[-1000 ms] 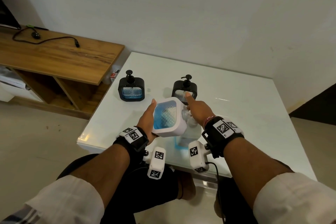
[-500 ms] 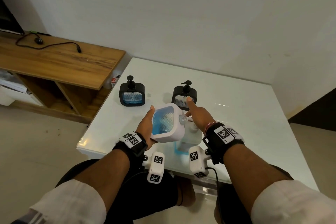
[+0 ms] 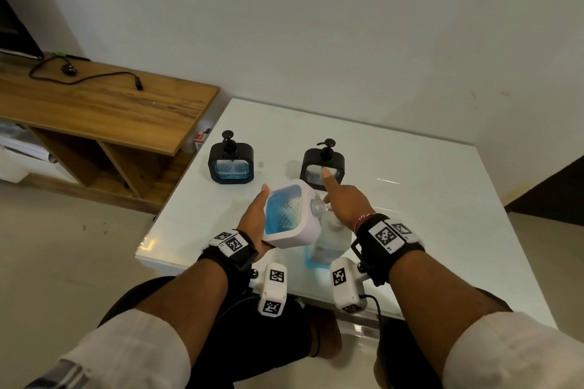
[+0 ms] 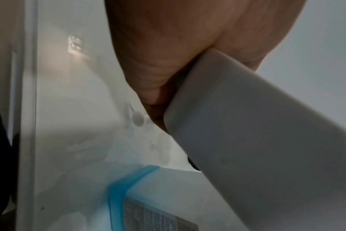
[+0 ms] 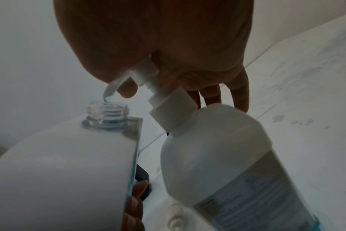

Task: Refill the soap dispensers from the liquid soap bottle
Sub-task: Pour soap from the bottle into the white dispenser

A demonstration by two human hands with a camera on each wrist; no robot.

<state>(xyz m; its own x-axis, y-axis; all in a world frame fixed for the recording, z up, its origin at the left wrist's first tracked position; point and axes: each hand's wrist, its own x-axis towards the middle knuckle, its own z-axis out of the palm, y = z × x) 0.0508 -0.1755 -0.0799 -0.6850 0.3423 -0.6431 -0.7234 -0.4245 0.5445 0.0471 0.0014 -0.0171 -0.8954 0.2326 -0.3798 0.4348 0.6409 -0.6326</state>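
Fingers of the left hand (image 3: 252, 218) wrap the white dispenser (image 3: 289, 215) from its left side and underneath — fingertips (image 5: 137, 201) show at its lower front edge in the right wrist view, palm against its side wall in the left wrist view. It is held off the table (image 3: 426, 215), tilted, blue window facing up, with its pump off and the clear threaded neck (image 5: 107, 115) open.

Right hand (image 3: 346, 202) sits on the pump head (image 5: 146, 75) of the liquid soap bottle (image 5: 217, 156): palm on top, thumb beside the spout, other fingers mostly straight and hanging behind the collar, index finger pointing away in the head view. Can't tell how hard it presses.

Bottle stands on the table just right of the dispenser, near the front edge, blue soap visible low in its body. Spout tip (image 5: 109, 93) hangs directly over the neck opening — a bead of clear liquid at the tip, nearly touching the rim.

Further back on the table: two black dispensers, pumps on, left one (image 3: 230, 163) showing blue fill, right one (image 3: 322, 167) just beyond the pointing finger. Small white pump part (image 5: 174, 218) lies on the table near the bottle's base. Wooden shelf unit (image 3: 94, 110) off to the left.
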